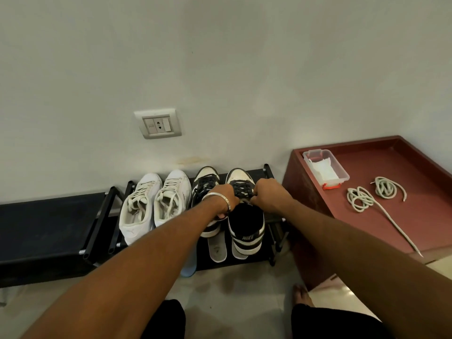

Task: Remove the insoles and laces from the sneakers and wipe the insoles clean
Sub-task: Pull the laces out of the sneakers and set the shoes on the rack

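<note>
Pinching black laces (241,189): left hand (226,200), right hand (266,194); sneaker (244,216) toe toward wall.

**Materials and finishes at the shoe rack**

You see a low rack (270,192) of matt black tubes with small shiny metal caps at the joints. On it, the white sneakers (154,204) look like smooth, scuffed leather with woven cream laces. The black-and-white sneakers (244,216) have a soft, matt black lining and flat black cloth laces. Below their heels, two grey insoles (217,250) look dull and worn. Your left wrist carries a polished metal bangle (221,196). The dark red cabinet (403,192) has a smooth, low-sheen top, holding two cream cloth laces (362,199), a clear glossy plastic box (326,167) and white paper inside.
</note>
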`<move>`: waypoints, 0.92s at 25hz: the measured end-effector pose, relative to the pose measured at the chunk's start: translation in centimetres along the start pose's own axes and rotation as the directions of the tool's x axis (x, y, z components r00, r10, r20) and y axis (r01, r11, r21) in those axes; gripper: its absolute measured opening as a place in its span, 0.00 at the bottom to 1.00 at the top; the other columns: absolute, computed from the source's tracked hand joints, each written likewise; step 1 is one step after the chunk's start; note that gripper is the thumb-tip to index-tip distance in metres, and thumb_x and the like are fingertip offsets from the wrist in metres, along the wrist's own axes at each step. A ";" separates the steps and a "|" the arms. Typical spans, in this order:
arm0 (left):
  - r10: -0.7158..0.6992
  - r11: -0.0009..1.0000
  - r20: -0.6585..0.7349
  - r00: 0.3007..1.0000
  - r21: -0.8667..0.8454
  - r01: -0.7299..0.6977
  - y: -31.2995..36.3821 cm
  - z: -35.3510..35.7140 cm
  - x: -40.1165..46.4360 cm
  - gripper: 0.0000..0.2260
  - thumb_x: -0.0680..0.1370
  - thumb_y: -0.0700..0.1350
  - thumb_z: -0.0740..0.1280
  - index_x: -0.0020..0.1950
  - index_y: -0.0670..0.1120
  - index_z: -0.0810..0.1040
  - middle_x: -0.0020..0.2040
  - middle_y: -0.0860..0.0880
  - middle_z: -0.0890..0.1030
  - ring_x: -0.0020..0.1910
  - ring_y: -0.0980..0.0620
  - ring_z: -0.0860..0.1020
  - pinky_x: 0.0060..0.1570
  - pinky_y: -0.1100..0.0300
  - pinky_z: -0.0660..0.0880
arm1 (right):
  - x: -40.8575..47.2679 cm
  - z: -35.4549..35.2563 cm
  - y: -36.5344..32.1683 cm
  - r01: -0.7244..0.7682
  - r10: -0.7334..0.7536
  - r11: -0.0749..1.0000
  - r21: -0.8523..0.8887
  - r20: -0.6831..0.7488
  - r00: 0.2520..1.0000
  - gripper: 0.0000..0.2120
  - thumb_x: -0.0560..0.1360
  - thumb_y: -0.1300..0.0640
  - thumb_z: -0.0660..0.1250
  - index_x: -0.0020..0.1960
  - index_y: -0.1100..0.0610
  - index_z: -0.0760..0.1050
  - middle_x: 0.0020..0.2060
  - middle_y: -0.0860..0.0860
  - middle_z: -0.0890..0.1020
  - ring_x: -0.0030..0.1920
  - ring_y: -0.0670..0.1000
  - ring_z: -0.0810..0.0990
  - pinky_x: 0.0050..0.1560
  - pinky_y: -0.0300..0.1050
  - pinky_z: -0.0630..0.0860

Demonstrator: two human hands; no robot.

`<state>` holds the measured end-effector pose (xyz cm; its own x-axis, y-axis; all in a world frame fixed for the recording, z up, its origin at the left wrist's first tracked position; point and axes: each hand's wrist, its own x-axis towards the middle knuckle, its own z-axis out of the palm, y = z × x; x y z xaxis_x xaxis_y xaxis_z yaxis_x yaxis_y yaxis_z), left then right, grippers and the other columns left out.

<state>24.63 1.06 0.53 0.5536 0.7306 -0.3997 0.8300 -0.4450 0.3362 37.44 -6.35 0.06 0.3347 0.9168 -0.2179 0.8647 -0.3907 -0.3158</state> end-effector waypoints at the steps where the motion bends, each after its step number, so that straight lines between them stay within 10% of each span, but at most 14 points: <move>1: 0.007 1.000 -0.007 1.000 0.026 -0.007 -0.1 -0.1 0.8 0.08 0.78 0.44 0.62 0.43 0.42 0.75 0.39 0.43 0.78 0.40 0.43 0.79 0.39 0.56 0.75 | 0.8 0.2 0.0 0.005 -0.005 1.000 0.001 -0.004 1.000 0.06 0.72 0.57 0.68 0.42 0.61 0.79 0.35 0.54 0.79 0.40 0.56 0.81 0.41 0.48 0.79; 23: -0.013 0.999 -0.054 0.998 -0.034 0.012 -1.4 0.2 9.2 0.08 0.78 0.42 0.61 0.46 0.40 0.77 0.44 0.39 0.84 0.42 0.41 0.83 0.42 0.54 0.80 | 8.1 1.9 0.4 0.010 -0.021 0.995 -0.101 -0.109 0.994 0.07 0.74 0.60 0.65 0.51 0.60 0.78 0.46 0.57 0.82 0.46 0.59 0.82 0.46 0.50 0.79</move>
<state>28.52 8.31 -3.78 0.5379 0.7636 -0.3572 0.8336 -0.4185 0.3606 39.81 0.72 -3.56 0.3553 0.9283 -0.1097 0.9014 -0.3714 -0.2226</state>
